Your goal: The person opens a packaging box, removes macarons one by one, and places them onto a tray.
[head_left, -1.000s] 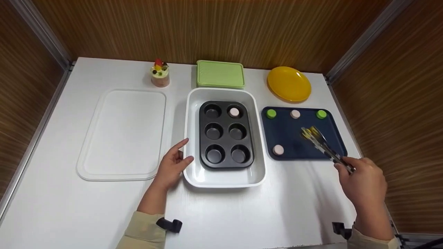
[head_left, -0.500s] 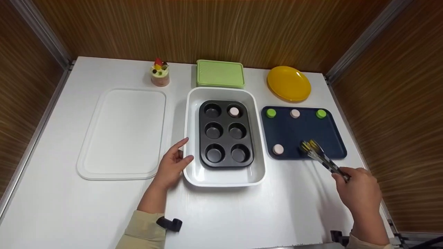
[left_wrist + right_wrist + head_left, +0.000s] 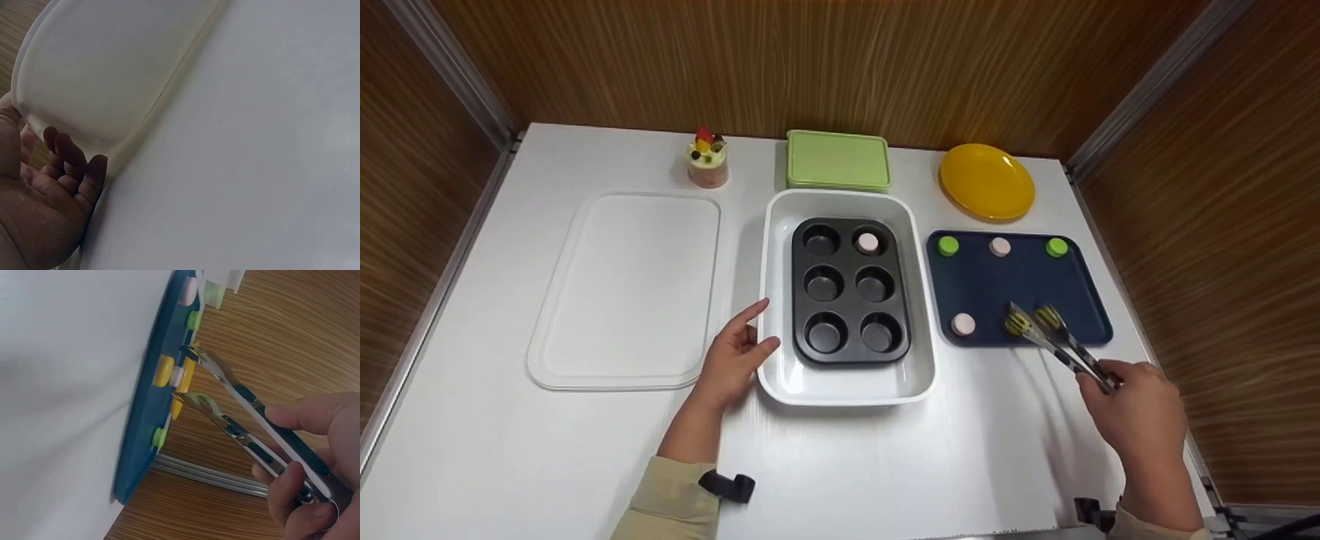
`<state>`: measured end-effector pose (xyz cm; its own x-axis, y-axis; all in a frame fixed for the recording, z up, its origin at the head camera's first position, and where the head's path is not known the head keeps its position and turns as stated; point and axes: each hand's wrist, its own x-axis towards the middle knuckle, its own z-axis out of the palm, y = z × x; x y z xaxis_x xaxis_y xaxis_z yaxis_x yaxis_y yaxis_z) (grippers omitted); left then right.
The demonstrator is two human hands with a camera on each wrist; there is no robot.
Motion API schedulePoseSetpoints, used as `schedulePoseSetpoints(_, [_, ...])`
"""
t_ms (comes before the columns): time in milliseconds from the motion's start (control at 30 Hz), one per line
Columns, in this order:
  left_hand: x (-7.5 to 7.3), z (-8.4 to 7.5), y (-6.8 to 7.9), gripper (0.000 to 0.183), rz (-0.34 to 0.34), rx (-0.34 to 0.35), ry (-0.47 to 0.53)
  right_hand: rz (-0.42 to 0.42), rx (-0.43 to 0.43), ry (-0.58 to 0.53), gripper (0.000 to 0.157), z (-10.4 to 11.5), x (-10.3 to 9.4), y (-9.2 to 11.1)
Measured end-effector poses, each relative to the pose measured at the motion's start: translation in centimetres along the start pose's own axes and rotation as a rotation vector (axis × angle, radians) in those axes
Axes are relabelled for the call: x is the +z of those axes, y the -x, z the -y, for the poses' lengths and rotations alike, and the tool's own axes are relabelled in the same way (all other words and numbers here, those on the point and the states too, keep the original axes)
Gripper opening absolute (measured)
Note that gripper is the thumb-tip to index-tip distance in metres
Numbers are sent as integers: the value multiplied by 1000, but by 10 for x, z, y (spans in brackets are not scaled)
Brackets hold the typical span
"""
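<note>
My left hand [image 3: 731, 364] touches the left rim of a white tub [image 3: 847, 391], its index finger stretched along the rim and thumb over it. Inside the tub lies a dark muffin tin [image 3: 847, 298], with a pink round piece [image 3: 868, 243] in its back right cup. My right hand [image 3: 1140, 409] holds metal tongs [image 3: 1057, 352] by their handles over the near side of a navy tray [image 3: 1080, 289]. Their tips stand apart. A yellow round piece [image 3: 164, 370] shows by the tips in the right wrist view; the head view partly hides it behind them.
On the tray stand green pieces [image 3: 948, 246] and pink pieces [image 3: 963, 324]. Behind are a yellow plate [image 3: 987, 182], a green lidded box [image 3: 838, 161] and a dessert cup [image 3: 707, 165]. A white lid-like panel [image 3: 634, 292] lies left. Wood-grain walls [image 3: 825, 67] surround the table.
My right hand has brought the tongs from the middle of the navy tray toward its near edge, and their tips have spread wider. My left hand has stayed at the tub's rim.
</note>
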<state>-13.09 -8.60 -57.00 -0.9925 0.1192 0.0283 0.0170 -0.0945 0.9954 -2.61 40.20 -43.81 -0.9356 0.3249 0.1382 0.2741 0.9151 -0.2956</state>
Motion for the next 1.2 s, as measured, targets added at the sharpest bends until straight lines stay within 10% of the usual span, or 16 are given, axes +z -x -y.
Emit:
schedulePoseSetpoints(533, [0, -1, 0, 61, 0, -14, 1, -234, -265, -202, 23, 70, 23, -36])
schedulePoseSetpoints(1200, [0, -3, 1, 63, -1, -29, -4, 12, -435, -191, 13, 160, 66, -108])
